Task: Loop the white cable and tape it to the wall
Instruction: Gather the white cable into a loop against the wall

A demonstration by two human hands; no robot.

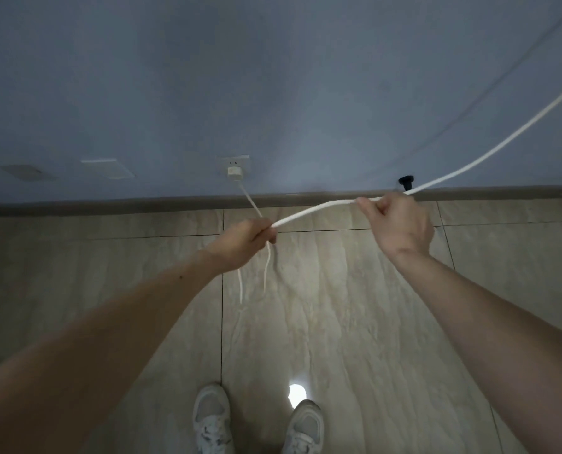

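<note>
White cable (315, 209) stretches between both hands, its long axis running left to right, rising past the right hand (401, 224) toward the upper right. The left hand (247, 240) grips it with strands hanging below; the right fist curls round it. Its far end meets a plug (234, 173) in the blue wall (273, 77).

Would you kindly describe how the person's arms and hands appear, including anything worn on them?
Both forearms are bare, with no sleeves in view. The left hand and right hand wear no gloves, rings or watch. A small dark mark shows on the left forearm.
</note>
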